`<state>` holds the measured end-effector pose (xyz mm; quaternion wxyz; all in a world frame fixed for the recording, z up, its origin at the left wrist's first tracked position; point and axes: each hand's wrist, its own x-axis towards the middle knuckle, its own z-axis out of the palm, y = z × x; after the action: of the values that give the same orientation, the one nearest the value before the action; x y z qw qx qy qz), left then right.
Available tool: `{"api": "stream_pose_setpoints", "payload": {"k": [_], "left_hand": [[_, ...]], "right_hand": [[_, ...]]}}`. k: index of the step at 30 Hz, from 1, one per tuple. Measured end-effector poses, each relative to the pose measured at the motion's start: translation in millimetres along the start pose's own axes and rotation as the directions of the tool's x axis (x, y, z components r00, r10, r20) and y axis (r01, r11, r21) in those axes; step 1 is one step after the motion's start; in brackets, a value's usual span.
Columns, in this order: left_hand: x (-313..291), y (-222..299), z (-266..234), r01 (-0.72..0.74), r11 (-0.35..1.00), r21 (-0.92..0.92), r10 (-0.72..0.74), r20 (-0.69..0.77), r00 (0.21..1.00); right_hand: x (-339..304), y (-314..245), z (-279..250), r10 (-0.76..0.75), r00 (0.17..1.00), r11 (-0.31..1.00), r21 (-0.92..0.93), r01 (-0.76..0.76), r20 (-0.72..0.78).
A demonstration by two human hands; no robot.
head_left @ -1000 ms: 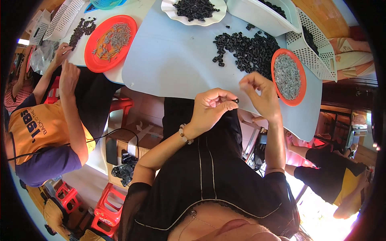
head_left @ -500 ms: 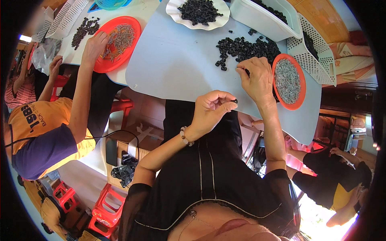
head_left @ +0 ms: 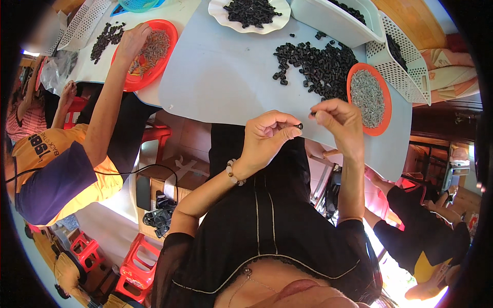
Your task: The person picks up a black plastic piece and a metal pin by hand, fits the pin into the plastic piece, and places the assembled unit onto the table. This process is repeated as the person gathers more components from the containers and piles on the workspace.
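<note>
My left hand [head_left: 267,136] pinches a small black part [head_left: 299,125] between thumb and fingertips, just over the near edge of the pale blue table [head_left: 221,77]. My right hand [head_left: 336,120] is close beside it, fingers curled, with a tiny dark piece [head_left: 313,113] at its fingertips. Both hands nearly touch. A loose heap of small black parts [head_left: 316,64] lies on the table just beyond them. Right of the heap stands an orange plate [head_left: 382,115] filled with small grey metal pieces [head_left: 365,97].
A white plate of black parts [head_left: 251,13] and white perforated baskets [head_left: 403,66] stand at the far side. At the left, a person in a yellow and purple shirt [head_left: 61,174] reaches into another orange plate [head_left: 149,51]. Red stools [head_left: 136,267] stand below; another person [head_left: 426,231] sits at the right.
My right hand drew back from the black heap toward my left hand, bringing a small piece. The neighbour's arm reached out onto the left orange plate.
</note>
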<state>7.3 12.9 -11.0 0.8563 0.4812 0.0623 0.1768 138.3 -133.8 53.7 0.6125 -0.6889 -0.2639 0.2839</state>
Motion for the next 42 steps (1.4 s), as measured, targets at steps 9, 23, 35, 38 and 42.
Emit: {"api": "stream_pose_setpoints", "payload": {"k": [9,23,35,38,42], "left_hand": [[-5,4,12,-0.046,0.998,0.044,0.046,-0.006,0.999],[-10,-4,9,-0.165,0.941,0.296,0.156,0.054,0.986],[-12,17,12,-0.331,0.763,0.556,0.271,0.189,0.944],[-10,16,11,-0.327,0.764,0.556,0.276,0.176,0.945],[-10,12,5,-0.216,0.843,0.493,0.160,0.153,0.975]], "right_hand": [[-32,7,17,0.050,0.995,0.991,0.125,-0.039,-0.088],[-40,30,10,0.073,0.993,0.952,0.290,-0.096,0.088],[-46,36,18,0.201,0.966,0.918,0.313,-0.243,0.160],[-48,32,23,0.191,0.978,0.918,0.337,-0.208,0.081],[-46,30,19,0.198,0.977,0.936,0.281,-0.212,0.078]]}}
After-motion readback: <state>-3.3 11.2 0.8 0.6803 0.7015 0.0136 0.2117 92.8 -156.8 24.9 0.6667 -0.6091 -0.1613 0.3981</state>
